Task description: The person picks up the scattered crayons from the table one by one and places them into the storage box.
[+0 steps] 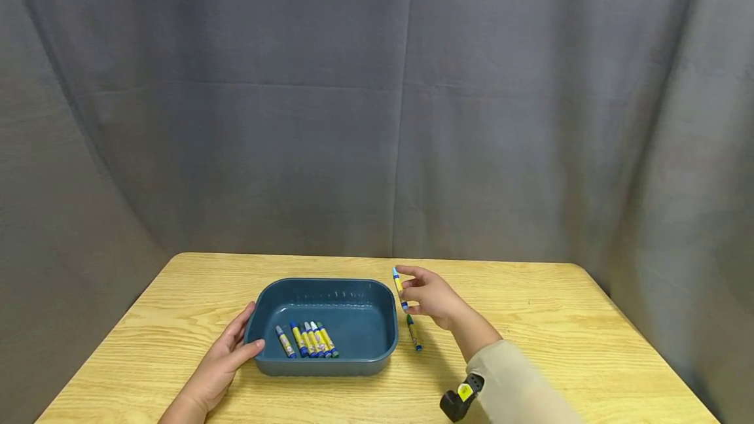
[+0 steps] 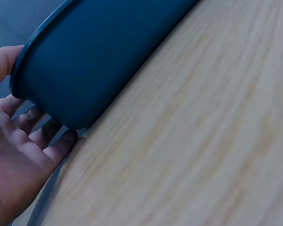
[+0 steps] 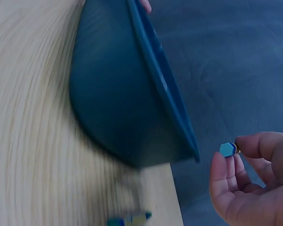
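A dark blue rectangular tray (image 1: 365, 366) stands on the table with several crayons (image 1: 312, 340) lying in its front left part. My left hand (image 1: 222, 355) holds the tray's left end, thumb over the rim and fingers along the outer wall; the left wrist view shows the fingers (image 2: 49, 134) beneath the rim. Just past the tray's right rim, my right hand (image 1: 432, 294) pinches a light blue crayon (image 1: 400, 288) above the table. In the right wrist view that crayon's blunt end (image 3: 228, 149) shows between thumb and fingers. A green crayon (image 1: 414, 333) lies on the table below this hand.
The light wooden table (image 1: 559, 345) reaches back to a grey curtain (image 1: 377, 116), which also hangs at both sides. A black strap device (image 1: 461, 398) sits on the right sleeve.
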`<action>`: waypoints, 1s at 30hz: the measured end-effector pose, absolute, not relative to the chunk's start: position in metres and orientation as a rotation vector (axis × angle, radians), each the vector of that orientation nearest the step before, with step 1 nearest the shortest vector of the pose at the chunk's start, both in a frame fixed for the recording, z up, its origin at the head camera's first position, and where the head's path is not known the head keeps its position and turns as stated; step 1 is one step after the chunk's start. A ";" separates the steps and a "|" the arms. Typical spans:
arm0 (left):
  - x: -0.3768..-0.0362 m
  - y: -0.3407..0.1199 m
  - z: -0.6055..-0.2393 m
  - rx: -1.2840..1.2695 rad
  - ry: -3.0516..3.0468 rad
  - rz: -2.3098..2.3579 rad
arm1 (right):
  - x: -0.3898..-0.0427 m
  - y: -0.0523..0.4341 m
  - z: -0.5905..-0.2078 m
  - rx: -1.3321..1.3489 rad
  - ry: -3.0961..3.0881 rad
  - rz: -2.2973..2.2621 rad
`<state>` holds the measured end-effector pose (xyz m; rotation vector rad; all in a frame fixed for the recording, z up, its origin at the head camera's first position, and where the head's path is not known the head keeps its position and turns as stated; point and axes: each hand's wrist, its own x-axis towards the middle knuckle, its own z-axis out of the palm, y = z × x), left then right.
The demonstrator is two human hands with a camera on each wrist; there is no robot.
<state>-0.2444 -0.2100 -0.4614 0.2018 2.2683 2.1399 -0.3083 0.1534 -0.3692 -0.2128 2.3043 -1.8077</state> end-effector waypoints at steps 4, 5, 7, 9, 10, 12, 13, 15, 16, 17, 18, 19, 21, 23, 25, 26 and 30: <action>-0.245 -0.210 -0.462 0.190 2.272 2.143 | -0.311 0.135 -0.367 -0.210 2.269 -1.828; -0.245 -0.209 -0.462 0.187 2.273 2.143 | -0.312 0.130 -0.367 -0.212 2.265 -1.827; -0.245 -0.209 -0.462 0.186 2.273 2.145 | -0.312 0.120 -0.368 -0.218 2.269 -1.812; -0.246 -0.208 -0.462 0.187 2.275 2.144 | -0.312 0.111 -0.369 -0.220 2.268 -1.798; -0.246 -0.207 -0.462 0.189 2.278 2.143 | -0.313 0.107 -0.371 -0.222 2.270 -1.789; -0.247 -0.205 -0.462 0.189 2.277 2.141 | -0.313 0.100 -0.375 -0.226 2.272 -1.769; -0.247 -0.205 -0.462 0.190 2.276 2.140 | -0.313 0.096 -0.377 -0.223 2.270 -1.763; -0.248 -0.203 -0.461 0.190 2.276 2.139 | -0.312 0.090 -0.381 -0.226 2.272 -1.741; -0.248 -0.203 -0.461 0.191 2.275 2.137 | -0.312 0.087 -0.384 -0.226 2.278 -1.730; -0.248 -0.202 -0.460 0.188 2.271 2.134 | -0.312 0.084 -0.386 -0.226 2.285 -1.715; -0.248 -0.201 -0.460 0.187 2.269 2.134 | -0.312 0.081 -0.389 -0.223 2.292 -1.700; -0.248 -0.201 -0.460 0.188 2.267 2.135 | -0.312 0.078 -0.391 -0.220 2.298 -1.686; -0.248 -0.200 -0.459 0.189 2.264 2.137 | -0.311 0.073 -0.394 -0.217 2.312 -1.658; -0.248 -0.199 -0.459 0.189 2.259 2.139 | -0.309 0.069 -0.398 -0.215 2.317 -1.635; -0.248 -0.198 -0.459 0.193 2.258 2.142 | -0.308 0.065 -0.401 -0.213 2.315 -1.619; -0.248 -0.198 -0.459 0.191 2.257 2.140 | -0.307 0.063 -0.402 -0.210 2.318 -1.605; -0.248 -0.198 -0.458 0.188 2.259 2.132 | -0.305 0.057 -0.406 -0.193 2.357 -1.521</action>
